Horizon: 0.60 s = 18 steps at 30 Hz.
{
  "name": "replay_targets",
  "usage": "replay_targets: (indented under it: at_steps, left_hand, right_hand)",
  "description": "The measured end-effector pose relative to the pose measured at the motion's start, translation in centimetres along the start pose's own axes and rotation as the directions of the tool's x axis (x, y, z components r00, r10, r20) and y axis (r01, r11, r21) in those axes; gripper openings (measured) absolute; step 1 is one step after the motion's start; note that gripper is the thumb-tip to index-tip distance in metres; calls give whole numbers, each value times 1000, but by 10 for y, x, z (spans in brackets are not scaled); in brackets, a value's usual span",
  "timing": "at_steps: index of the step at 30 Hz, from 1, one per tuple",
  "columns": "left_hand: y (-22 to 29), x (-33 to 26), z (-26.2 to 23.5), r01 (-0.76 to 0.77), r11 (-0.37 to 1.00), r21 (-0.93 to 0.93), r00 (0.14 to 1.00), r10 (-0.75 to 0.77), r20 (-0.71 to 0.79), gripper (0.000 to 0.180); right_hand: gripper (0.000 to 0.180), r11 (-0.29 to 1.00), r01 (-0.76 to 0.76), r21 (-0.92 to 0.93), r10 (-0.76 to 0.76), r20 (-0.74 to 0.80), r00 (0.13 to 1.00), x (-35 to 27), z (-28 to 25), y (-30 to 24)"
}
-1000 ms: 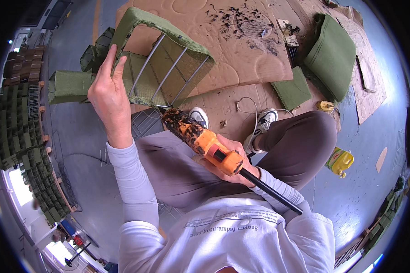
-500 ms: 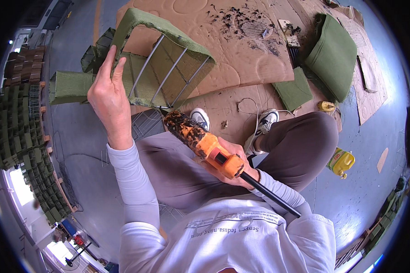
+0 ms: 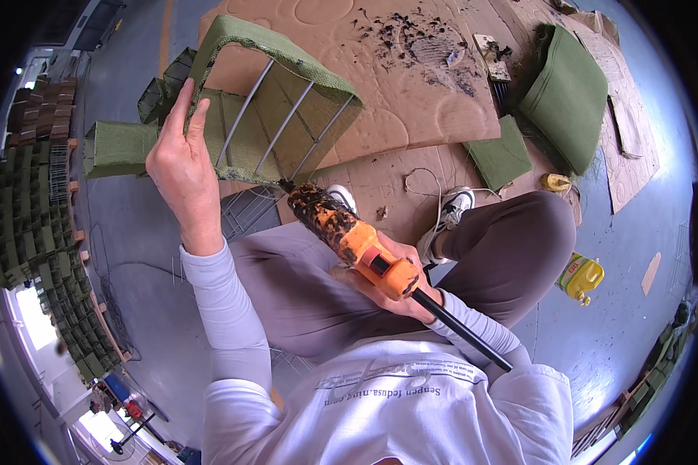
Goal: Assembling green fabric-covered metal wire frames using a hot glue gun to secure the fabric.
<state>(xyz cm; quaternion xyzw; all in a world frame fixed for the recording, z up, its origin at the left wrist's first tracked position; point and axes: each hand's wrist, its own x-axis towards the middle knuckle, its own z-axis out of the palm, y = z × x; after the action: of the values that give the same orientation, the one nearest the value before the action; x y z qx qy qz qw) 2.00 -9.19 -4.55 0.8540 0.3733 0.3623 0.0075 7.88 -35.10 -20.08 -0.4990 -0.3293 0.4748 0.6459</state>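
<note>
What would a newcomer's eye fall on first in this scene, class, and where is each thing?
The orange tool with its blackened front stands out near the centre, held in the right grip. Toward the upper left, the left grip holds a green fabric-covered wire frame by its edge. Dark scraps lie scattered on brown cardboard at the top.

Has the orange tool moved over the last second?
Yes, slightly: the front of the orange tool has shifted right, judged against the cardboard sheet, and hides more of the shoe beyond it.
</note>
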Motion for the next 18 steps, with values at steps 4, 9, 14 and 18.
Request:
replay_targets:
  at_steps: [4,9,14,18]
  left_hand:
    - [4,0,0,-12,999,31,1000,12,5,27]
    - [1,0,-1,-1,999,44,1000,1,3,27]
    - [2,0,-1,-10,998,66,1000,9,24,27]
    - [4,0,0,-26,999,39,1000,26,7,27]
  right_hand:
    - [28,998,31,-52,-29,37,999,1,4,0]
    - [41,970,-240,-32,241,222,945,5,-3,-28]
    - [32,983,102,-153,-93,63,994,14,3,-37]
    - [37,972,26,-234,-25,9,1000,13,1,-55]
